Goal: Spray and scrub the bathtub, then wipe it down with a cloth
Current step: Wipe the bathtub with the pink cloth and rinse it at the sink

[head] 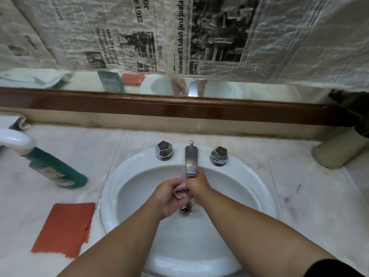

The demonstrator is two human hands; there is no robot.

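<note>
Pressed together under faucet (191, 162): left hand (169, 196) against right hand (199, 184) (fingers blurred; curled or flat, cannot tell). Orange cloth (63, 228) at eight o'clock of sink (119, 172), spray bottle (54, 168) at ten.

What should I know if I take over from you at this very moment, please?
Left hand and right hand: pressed together under the tap, fingers blurred, no tool seen in them.
Spray bottle: on the counter, left of the sink.
Orange cloth: flat on the counter by the sink's left rim.
Done: cannot tell; no bathtub in view.
Left: probably finish at the sink, then check the tub.
</note>
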